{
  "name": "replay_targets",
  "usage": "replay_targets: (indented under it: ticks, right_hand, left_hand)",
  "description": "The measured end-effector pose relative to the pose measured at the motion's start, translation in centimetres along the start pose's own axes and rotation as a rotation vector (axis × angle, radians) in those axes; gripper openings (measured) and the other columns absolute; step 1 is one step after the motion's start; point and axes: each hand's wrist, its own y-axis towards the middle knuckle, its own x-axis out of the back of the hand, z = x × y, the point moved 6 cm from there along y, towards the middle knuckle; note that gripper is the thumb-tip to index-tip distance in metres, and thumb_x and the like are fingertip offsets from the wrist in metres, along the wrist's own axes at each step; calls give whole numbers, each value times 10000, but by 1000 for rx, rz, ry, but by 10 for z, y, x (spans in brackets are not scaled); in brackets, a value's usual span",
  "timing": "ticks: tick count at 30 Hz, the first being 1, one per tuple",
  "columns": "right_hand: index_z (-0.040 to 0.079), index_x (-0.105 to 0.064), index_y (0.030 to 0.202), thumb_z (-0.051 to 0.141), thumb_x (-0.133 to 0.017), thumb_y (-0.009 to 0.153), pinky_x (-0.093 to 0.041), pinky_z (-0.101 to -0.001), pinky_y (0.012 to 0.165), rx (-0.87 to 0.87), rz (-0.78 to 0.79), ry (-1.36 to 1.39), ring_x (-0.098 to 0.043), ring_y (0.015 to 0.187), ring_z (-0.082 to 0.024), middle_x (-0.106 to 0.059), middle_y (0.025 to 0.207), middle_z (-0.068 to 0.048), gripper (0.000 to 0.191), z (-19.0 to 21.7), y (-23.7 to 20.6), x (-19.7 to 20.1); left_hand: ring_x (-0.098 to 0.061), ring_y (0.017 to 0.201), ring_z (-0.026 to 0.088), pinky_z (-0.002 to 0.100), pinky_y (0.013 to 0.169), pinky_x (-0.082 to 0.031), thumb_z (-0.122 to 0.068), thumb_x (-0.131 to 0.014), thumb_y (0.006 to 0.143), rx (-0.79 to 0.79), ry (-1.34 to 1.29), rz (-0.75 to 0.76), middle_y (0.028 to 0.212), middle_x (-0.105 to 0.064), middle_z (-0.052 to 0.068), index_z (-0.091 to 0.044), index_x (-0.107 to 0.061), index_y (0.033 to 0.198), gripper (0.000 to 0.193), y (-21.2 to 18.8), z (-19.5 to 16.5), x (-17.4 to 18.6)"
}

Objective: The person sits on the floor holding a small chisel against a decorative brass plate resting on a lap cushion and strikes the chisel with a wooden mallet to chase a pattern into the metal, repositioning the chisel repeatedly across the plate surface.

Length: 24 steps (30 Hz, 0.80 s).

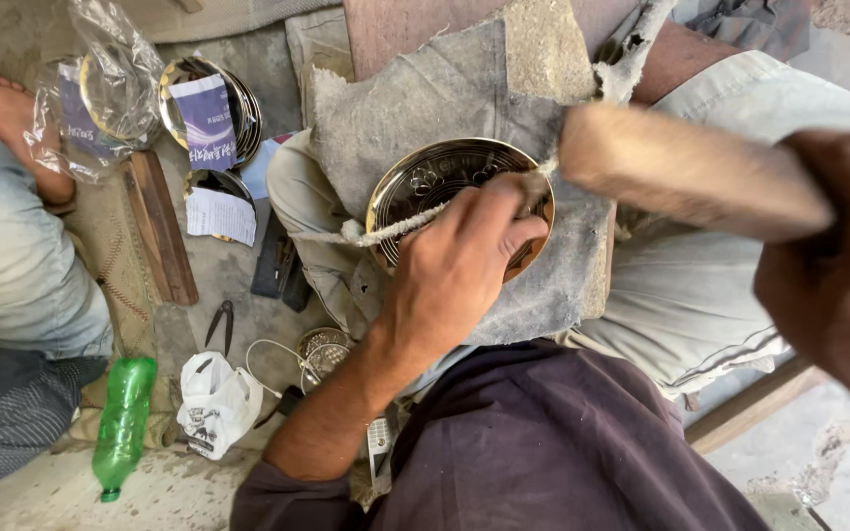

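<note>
Left hand (464, 261) pressed flat, pinning round engraved brass plate (425, 182) on grey cloth pad (425, 98) over lap | right hand (833, 265) clenched around blurred wooden mallet (681, 167) | plate looks thin, stiff, slippery, dentable: hold by rim.

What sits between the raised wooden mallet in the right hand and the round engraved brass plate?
Nothing solid. The left hand rests on the round engraved brass plate on grey cloth, covering its right part. The right hand holds the wooden mallet above the plate's right edge. A frayed cord crosses the plate.
</note>
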Motion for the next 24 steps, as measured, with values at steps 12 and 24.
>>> replay_targets:
  ticks: [12, 24]
  right_hand:
    - [-114, -592, 1251, -213, -580, 687, -580, -370, 756, 85, 98, 45, -701, 875, -317, -666, 1007, -243, 572, -9, 45, 9]
    - [-37, -574, 1327, 74, -803, 898, -620, -366, 933, -532, -55, 949, -726, 1037, -202, -728, 1166, -123, 499, 47, -28, -22]
  left_hand:
    - [-751, 937, 194, 304, 778, -663, -276, -659, 1081, 113, -74, -140, 1078, -710, 77, -41, -570, 1276, 318, 1, -2, 5]
    - [-763, 825, 153, 250, 655, -628, -98, -738, 1007, 311, -55, -359, 1137, -689, 139, -12, -618, 1150, 205, -35, -12, 122]
